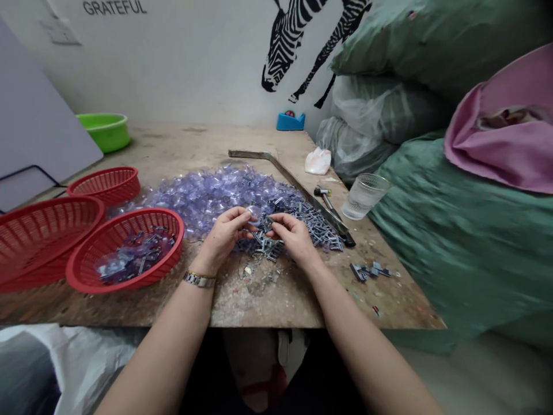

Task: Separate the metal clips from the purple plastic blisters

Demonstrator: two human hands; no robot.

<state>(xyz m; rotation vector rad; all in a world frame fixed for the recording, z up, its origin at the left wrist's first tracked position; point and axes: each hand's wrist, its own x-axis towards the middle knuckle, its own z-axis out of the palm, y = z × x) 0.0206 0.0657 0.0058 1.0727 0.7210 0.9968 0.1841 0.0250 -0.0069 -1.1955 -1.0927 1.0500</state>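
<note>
My left hand (231, 230) pinches a clear plastic piece (254, 214) between thumb and fingers, over the front of the heap. Close beside it, my right hand (291, 233) is closed on a small dark grey plastic part (271, 219), mostly covered by the fingertips. Behind both hands spreads a pile of clear, purplish plastic pieces (207, 193). To the right it meets a pile of grey plastic parts (317, 225). A red basket (173, 253) at my left holds a mix of clear and grey pieces.
More red baskets (103, 184) and a green basin (110, 131) stand on the left. A bent metal bar (298, 183) lies along the pile's right side, near a small hammer (330, 202) and a glass (364, 197). Green sacks (466, 242) crowd the table's right edge.
</note>
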